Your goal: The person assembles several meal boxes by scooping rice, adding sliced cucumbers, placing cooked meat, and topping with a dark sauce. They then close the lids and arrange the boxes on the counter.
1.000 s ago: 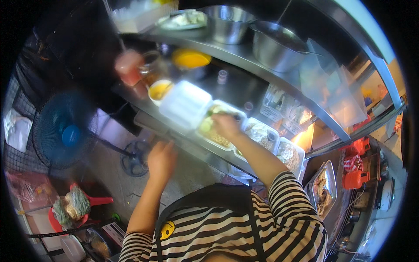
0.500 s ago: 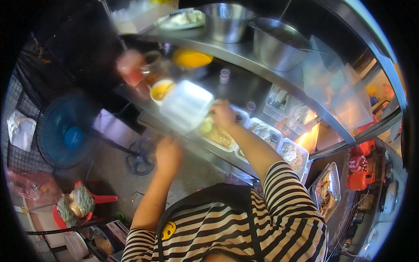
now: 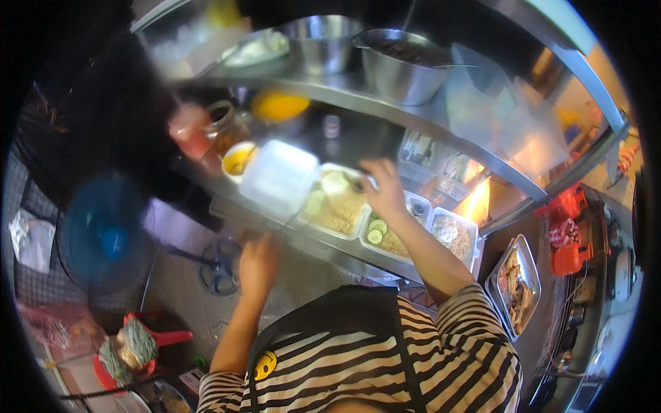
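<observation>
Along the metal counter stands a row of white takeaway boxes filled with food. A white plastic lid (image 3: 281,177), standing partly open at the left, adjoins the leftmost food box (image 3: 336,210), which holds a grainy food, likely rice, and pale green slices. My right hand (image 3: 383,186) hovers above that box's right rim, its fingers apart and nothing visible in them. Beside it sits a box with cucumber slices (image 3: 376,231), partly covered by my forearm. At the counter's front edge is my left hand (image 3: 259,265), blurred, its fingers hard to make out.
A yellow-filled cup (image 3: 238,160), a glass jar (image 3: 222,122) and a red container (image 3: 189,125) crowd the counter's left end. Metal pots (image 3: 403,65) stand on the shelf above. A fan (image 3: 107,234) is at left; a tray of cooked food (image 3: 518,286) lies at right.
My right hand has left the lid's edge and shifted rightward, with its fingers spread. My left hand has dropped slightly lower. The whole view has turned a little.
</observation>
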